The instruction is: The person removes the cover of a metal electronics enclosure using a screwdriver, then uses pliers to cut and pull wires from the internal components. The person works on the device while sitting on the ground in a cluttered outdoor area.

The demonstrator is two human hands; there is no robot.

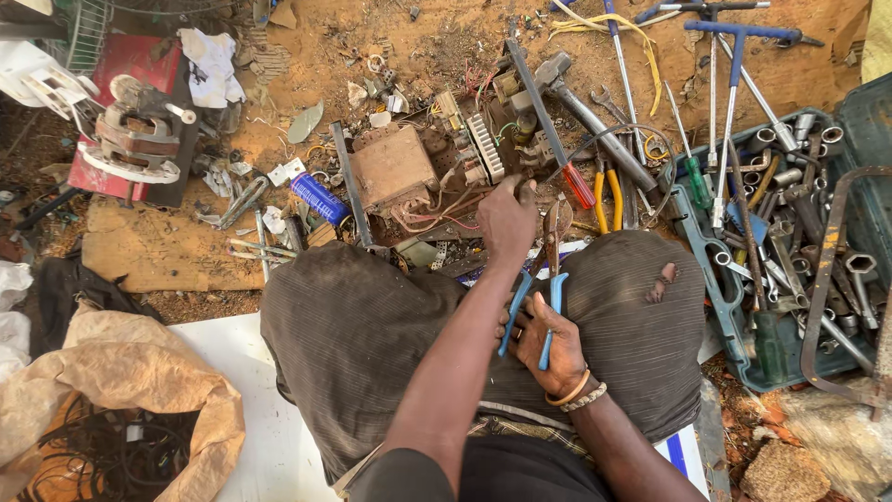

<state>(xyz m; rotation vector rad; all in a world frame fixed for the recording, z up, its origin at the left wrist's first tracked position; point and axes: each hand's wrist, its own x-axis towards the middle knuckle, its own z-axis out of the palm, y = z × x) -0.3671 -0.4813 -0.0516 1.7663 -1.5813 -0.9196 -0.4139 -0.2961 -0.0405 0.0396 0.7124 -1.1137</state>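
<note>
Scrap electronics lie spread on the dirt ground (pixel 186 246) in front of a seated person whose knees fill the middle of the view. The left hand (pixel 507 220) reaches forward past the knees, fingers curled shut on the wiring at the near edge of a gutted circuit assembly (pixel 437 167) with a rusty metal box and a white ribbed part. The right hand (pixel 548 344) rests on the right thigh, closed around the blue handles of a pair of pliers (pixel 550 270), whose metal nose points forward toward the left hand and ends just beside it.

A red-handled screwdriver (pixel 548 130) lies across the assembly, a heavy hammer (pixel 581 107) just beyond it, and yellow-handled pliers (pixel 606 200) near the right knee. An open tool case (pixel 743 344) packed with sockets and wrenches sits at the far right. A blue cylindrical capacitor (pixel 319 198) lies to the left of the assembly, and a motor part (pixel 135 139) rests further left on a red plate.

To work well here, I judge the left hand should hold the wire taut and steady while the nose closes squarely on it, close to the board, with the fingers kept clear of the tips.
</note>
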